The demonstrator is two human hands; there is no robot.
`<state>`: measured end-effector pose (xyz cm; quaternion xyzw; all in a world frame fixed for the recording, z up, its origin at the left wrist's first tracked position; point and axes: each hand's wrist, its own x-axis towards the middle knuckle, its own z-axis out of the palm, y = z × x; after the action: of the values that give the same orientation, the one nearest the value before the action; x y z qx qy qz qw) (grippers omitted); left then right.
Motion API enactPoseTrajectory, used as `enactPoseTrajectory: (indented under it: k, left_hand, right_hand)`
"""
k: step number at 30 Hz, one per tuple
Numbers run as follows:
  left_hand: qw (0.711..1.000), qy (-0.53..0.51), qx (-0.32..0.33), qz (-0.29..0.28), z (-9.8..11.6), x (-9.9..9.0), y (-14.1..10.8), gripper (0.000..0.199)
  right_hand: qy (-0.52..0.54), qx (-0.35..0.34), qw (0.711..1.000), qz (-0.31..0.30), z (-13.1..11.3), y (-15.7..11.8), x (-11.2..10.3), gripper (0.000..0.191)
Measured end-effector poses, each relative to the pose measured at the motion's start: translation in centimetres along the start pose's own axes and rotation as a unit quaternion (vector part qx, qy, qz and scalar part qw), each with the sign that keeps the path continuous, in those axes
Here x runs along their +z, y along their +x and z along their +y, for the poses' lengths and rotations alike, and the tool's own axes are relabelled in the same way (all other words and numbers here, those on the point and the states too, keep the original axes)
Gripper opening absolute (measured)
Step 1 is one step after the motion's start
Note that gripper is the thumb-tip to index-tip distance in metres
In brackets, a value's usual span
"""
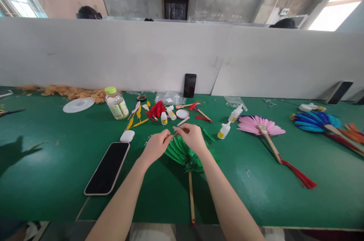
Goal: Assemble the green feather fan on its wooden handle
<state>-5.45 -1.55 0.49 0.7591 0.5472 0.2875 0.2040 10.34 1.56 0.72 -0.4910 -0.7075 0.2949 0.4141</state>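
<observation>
Green feather fan (178, 154): on desk (244, 203), partly hidden by right hand (193, 138) and forearm (224, 191).
Left hand (157, 145): fingers pinched on thin piece (174, 133), too small to identify.
Right fingers: pinched near left fingertips, apparently on same piece.
Orange feathers (355, 133): cut off at far right.

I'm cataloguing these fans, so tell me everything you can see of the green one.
The green fan lies on the table, feathers spread wide from a tufted base. Its straight, pale, wooden-looking handle points to the near edge and ends in red. The left hand and right hand are at its far rim, partly hiding it; contact is unclear.
</observation>
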Motion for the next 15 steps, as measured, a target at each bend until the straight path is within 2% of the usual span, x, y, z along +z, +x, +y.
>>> enactPoseTrajectory:
  k: [3, 6, 11, 15]
  left_hand:
    - [0.999, 0.052, 0.004, 0.005, 0.1, 0.0, -0.1, 0.024]
    - [0.997, 0.078, 0.006, 0.007, 0.1, 0.0, -0.1, 0.026]
    - [0.994, 0.108, 0.007, 0.014, 0.2, 0.3, -0.1, 0.023]
    - [0.994, 0.108, 0.004, 0.022, 0.4, 0.4, -0.1, 0.022]
  right_hand:
    - [-0.004, 0.013, 1.0, 0.005, -0.3, -0.1, -0.1, 0.032]
    - [-0.03, -0.005, 0.999, 0.017, -0.7, -0.3, -0.1, 0.033]
    - [-0.137, -0.024, 0.988, 0.07, -1.3, -0.7, 0.4, 0.031]
    - [-0.192, -0.083, 0.973, 0.102, -1.2, -0.8, 0.8, 0.029]
